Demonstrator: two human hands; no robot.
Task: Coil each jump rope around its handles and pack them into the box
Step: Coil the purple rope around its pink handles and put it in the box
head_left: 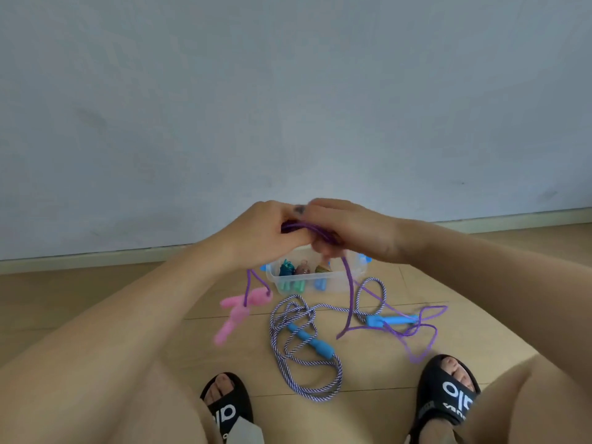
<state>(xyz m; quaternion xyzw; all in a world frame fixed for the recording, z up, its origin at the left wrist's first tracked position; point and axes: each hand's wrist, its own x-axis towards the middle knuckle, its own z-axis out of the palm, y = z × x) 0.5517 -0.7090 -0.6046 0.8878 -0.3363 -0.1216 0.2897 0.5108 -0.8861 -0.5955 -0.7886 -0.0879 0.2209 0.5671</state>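
Note:
My left hand point(266, 233) and my right hand point(346, 230) meet above the box, both gripping loops of a purple rope point(349, 293). Its two pink handles point(238, 310) dangle below my left hand. The rope's free length hangs from my right hand and trails across the floor to the right. A clear plastic box point(307, 282) with blue latches sits on the floor under my hands and holds several coiled ropes. A striped purple-and-white rope point(290, 341) with blue handles point(315, 342) lies loose on the floor in front of the box.
A wooden floor point(96, 293) runs to a grey wall point(288, 91) with a pale baseboard. My feet in black slides point(448, 395) stand at the bottom edge, my knees at both sides.

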